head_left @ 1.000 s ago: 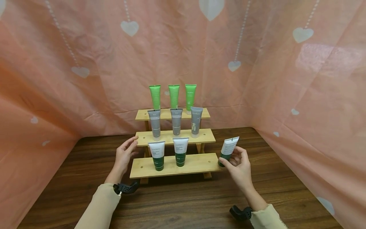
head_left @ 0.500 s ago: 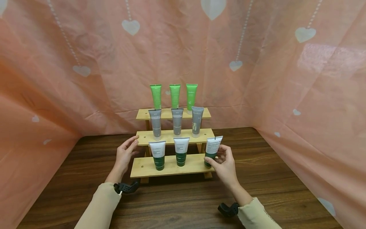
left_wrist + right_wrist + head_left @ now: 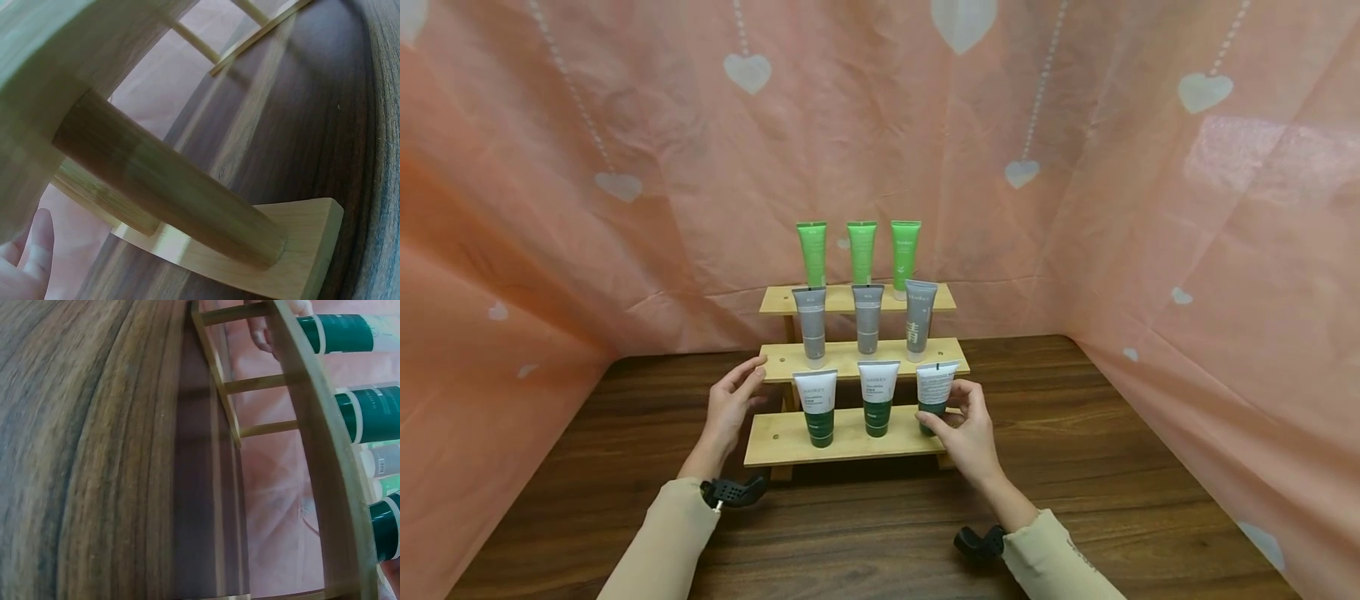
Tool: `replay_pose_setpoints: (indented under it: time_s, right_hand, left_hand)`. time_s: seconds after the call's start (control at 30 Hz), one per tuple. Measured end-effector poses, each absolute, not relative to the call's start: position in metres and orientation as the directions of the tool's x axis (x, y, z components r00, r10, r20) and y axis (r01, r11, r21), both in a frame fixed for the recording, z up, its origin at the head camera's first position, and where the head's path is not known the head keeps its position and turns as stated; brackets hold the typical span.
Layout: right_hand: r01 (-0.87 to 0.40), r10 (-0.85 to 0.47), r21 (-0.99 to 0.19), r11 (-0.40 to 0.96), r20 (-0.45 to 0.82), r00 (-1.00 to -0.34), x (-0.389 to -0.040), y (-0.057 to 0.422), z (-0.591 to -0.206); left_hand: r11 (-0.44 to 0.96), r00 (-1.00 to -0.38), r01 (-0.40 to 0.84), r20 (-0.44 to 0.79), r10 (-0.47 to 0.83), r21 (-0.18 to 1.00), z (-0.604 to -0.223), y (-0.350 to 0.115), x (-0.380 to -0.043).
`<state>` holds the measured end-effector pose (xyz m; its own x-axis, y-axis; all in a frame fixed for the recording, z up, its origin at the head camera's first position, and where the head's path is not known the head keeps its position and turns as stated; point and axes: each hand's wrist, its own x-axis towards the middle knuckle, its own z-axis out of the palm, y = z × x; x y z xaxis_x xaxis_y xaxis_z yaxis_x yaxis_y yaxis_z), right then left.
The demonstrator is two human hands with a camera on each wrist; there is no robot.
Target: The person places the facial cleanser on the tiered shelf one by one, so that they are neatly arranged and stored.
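A three-tier wooden display rack (image 3: 842,448) holds squeeze tubes standing on their caps. My right hand (image 3: 966,429) grips a white-and-dark-green squeeze tube (image 3: 936,387) between thumb and fingers, upright at the right end of the bottom shelf. Two matching tubes, a middle one (image 3: 877,400) and a left one (image 3: 820,408), stand on the same shelf. My left hand (image 3: 730,404) has its fingertips at the left end of the middle shelf (image 3: 842,358), fingers relaxed. The held tube's dark green base (image 3: 382,531) sits close against the shelf in the right wrist view.
Grey tubes, such as the right one (image 3: 920,321), stand on the middle shelf, and bright green tubes (image 3: 904,254) on the top one. Everything rests on a dark wooden table (image 3: 850,525). A pink curtain (image 3: 865,150) with hearts encloses the back and sides.
My right hand has carried the white-and-green tube leftward from beyond the rack's right end onto the bottom shelf, straightening it from a tilt. My left hand has stayed at the rack.
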<state>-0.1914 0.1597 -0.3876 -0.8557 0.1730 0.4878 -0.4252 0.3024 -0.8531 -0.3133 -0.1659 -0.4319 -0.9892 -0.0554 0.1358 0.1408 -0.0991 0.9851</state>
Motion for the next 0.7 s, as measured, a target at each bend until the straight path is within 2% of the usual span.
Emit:
replay_pose_setpoints:
  time_s: [0.37, 0.7]
  right_hand:
    - [-0.353, 0.183, -0.88, 0.317, 0.422, -0.888, -0.192, 0.159, -0.388]
    - [-0.406, 0.129, -0.855, 0.322, 0.465, -0.876, -0.204, 0.18, -0.415]
  left_hand:
    - [-0.074, -0.987, 0.153, 0.149, -0.053, 0.986, -0.431, -0.167, -0.312]
    - [0.068, -0.986, 0.162, 0.159, 0.052, 0.984, -0.42, -0.175, -0.313]
